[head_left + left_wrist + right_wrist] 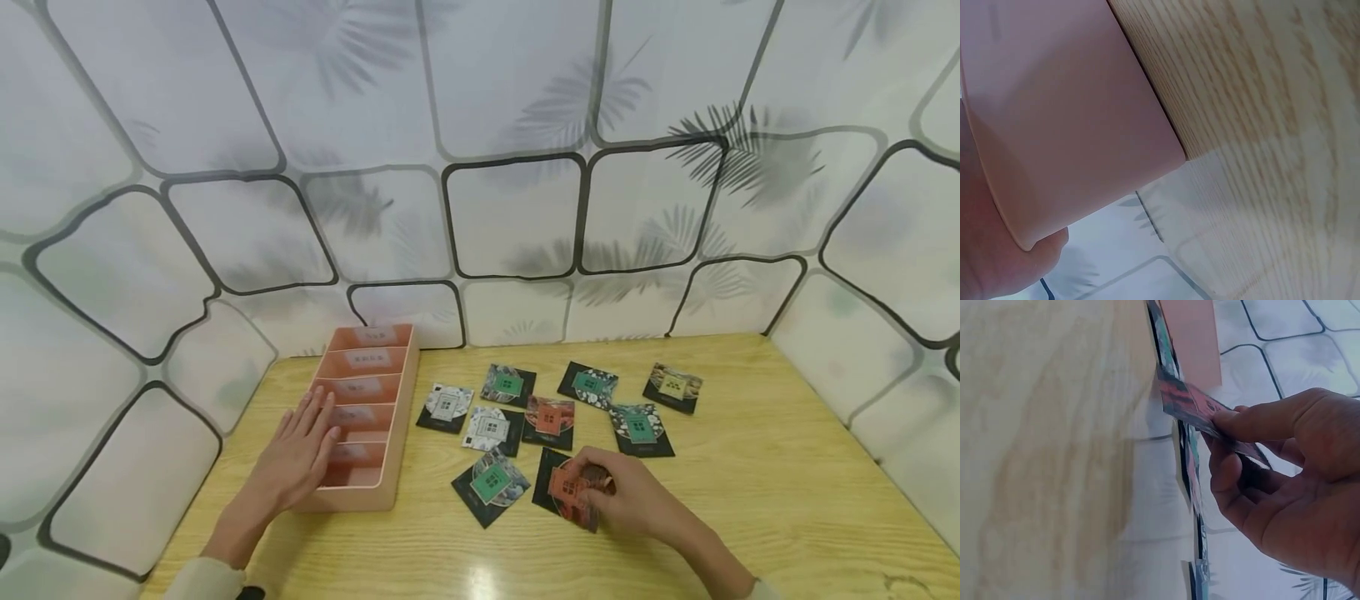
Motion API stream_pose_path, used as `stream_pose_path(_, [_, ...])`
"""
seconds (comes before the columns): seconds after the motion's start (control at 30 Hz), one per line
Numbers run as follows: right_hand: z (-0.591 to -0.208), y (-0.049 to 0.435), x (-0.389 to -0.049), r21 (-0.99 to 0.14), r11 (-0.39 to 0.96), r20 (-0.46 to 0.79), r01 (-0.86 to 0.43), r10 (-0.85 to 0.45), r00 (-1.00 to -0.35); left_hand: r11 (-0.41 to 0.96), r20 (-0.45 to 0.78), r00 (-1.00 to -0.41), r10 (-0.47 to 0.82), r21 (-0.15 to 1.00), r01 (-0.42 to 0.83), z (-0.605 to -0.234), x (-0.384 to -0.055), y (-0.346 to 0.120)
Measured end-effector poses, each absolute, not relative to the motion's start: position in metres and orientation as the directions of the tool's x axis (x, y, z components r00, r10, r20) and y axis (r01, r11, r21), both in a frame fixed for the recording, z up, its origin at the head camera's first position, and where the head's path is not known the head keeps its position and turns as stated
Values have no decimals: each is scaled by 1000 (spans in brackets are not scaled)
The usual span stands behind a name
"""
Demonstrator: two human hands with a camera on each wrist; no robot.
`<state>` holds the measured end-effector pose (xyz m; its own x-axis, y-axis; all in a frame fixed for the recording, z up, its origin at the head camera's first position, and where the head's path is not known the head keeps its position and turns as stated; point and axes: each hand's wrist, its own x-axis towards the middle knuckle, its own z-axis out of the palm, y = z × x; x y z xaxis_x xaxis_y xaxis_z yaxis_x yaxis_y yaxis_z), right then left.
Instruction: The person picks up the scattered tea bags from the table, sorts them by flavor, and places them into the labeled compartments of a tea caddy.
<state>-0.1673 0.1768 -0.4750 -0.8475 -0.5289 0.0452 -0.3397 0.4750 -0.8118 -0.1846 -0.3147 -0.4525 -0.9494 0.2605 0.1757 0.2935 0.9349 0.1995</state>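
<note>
My right hand [626, 492] pinches a flat black sachet with a red label [564, 487] between thumb and fingers. In the right wrist view the sachet [1194, 409] is tilted, one edge raised above the table. My left hand [296, 450] rests on the left rim of a pink divided box [390, 467], its fingers fairly straight over the compartments. The left wrist view shows the box's outer wall [1072, 125], with part of the hand at its rim. Just left of the pinched sachet lies a green-labelled sachet [491, 485].
Several more sachets lie farther back: white-labelled [446, 407], another red-labelled [549, 421], green-labelled [641, 429] and yellow-labelled [673, 387]. Each compartment of the box bears a pale label [369, 358]. A patterned cloth wall [517, 217] closes off the wooden table [787, 467] behind and at the sides.
</note>
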Motion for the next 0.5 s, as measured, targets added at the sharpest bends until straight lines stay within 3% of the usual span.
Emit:
stream_pose_path(0.23, [-471, 178, -178, -782, 492, 124, -383, -479, -869, 935, 186, -948, 258, 199, 293, -454, -185, -317])
stream_pose_path(0.5, [-467, 174, -182, -798, 529, 111, -288, -342, -933, 932, 200, -943, 266, 198, 305, -458, -186, -317])
